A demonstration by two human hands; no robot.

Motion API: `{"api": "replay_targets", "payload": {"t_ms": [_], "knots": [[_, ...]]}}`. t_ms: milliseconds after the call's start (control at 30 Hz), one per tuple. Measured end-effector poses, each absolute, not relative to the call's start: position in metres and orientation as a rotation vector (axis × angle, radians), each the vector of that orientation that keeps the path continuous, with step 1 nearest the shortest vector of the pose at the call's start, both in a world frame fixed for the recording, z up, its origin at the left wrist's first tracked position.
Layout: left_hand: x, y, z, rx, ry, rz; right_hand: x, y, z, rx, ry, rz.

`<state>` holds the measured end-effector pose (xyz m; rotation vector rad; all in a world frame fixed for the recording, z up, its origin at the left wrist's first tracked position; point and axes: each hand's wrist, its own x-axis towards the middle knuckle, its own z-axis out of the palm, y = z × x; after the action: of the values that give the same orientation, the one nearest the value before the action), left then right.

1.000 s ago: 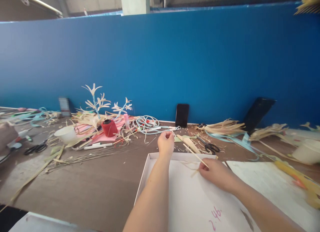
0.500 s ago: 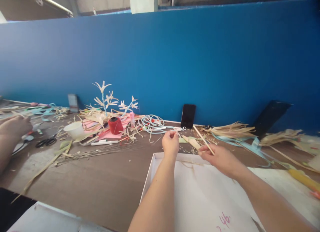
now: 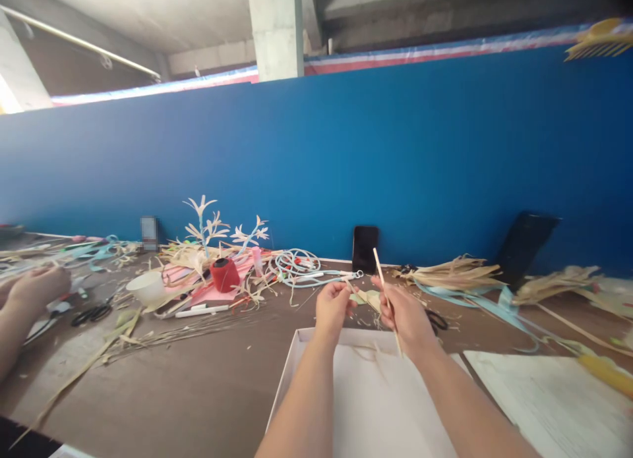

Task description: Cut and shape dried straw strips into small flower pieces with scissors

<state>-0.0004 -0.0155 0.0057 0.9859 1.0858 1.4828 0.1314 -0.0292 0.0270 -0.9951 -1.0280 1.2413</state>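
My right hand (image 3: 405, 316) is closed around a thin pale wooden stick (image 3: 380, 273), which stands nearly upright with its tip pointing up and slightly left. My left hand (image 3: 332, 308) is pinched close beside it, fingers curled on a small pale strip that I cannot make out clearly. Both hands hover above the far edge of a shallow white box lid (image 3: 297, 369) on the brown table. The two hands nearly touch.
Behind my hands lie a black phone (image 3: 365, 248), coiled light-blue cord (image 3: 297, 263), a red thread spool (image 3: 225, 275), a white cup (image 3: 146, 288), scissors (image 3: 91, 313), dried straw bundles (image 3: 455, 270) and paper flowers (image 3: 208, 224). Another person's hand (image 3: 34, 290) works at far left. White sheet (image 3: 554, 399) at right.
My right hand lifted off the box with the stick and swung it from slanting to nearly upright, moving left toward my left hand. The camera tilted up.
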Motion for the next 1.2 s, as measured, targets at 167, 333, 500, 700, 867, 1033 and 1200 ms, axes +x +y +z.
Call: {"api": "replay_targets", "payload": {"t_ms": [167,333,500,700,867,1033,1200], "knots": [[0.001,-0.015,0.001,0.961,0.964,1.451,0.136,-0.032,0.002,-0.940,-1.063,1.324],[0.000,-0.015,-0.002,0.985,0.990,1.438,0.139,-0.031,-0.001,-0.916,-1.064,1.400],[0.001,-0.019,0.001,1.068,0.951,1.390,0.143,-0.033,0.002,-0.862,-1.093,1.506],[0.003,-0.021,0.005,1.061,0.914,1.313,0.150,-0.031,0.002,-0.798,-1.066,1.602],[0.000,-0.024,0.007,1.001,0.811,1.269,0.154,-0.031,0.005,-0.759,-1.010,1.628],[-0.002,-0.029,0.012,0.915,0.664,1.122,0.152,-0.036,0.007,-0.698,-1.068,1.710],[-0.002,-0.031,0.016,0.842,0.631,1.049,0.148,-0.038,0.007,-0.726,-1.092,1.683]]}}
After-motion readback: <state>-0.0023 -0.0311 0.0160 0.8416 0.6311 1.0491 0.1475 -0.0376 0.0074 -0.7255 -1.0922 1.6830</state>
